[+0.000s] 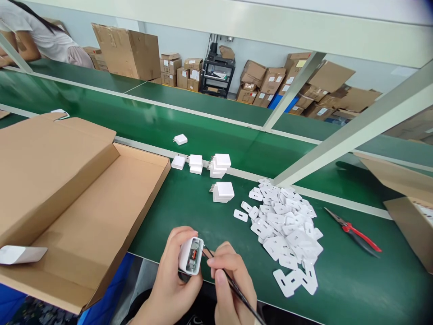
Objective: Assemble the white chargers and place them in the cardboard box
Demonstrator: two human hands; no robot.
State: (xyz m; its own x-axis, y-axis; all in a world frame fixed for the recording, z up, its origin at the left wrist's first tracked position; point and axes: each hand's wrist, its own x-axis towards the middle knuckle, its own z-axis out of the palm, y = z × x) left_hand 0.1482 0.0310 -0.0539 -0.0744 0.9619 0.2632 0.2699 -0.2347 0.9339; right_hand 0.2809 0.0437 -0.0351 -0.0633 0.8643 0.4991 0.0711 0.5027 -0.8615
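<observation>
One charger [191,256] sits gripped in the left hand [174,280], fingers curled round its body, at the bench's [355,289] near edge. Its open end faces up toward the wearer; long axis runs toward the far left. The right hand [230,282] pinches one thin tool [233,284], tip at the opening. Beyond: five chargers or stacks of them [219,164], one cover pile [287,230], one pair of red pliers [355,232], one open carton [77,207].

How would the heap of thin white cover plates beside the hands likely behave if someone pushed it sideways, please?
The cover plates look flat, thin and loosely overlapped, so they would probably slide and scatter over the green bench rather than move together. Each seems light. Singly, they may be hard to pinch up.
</observation>
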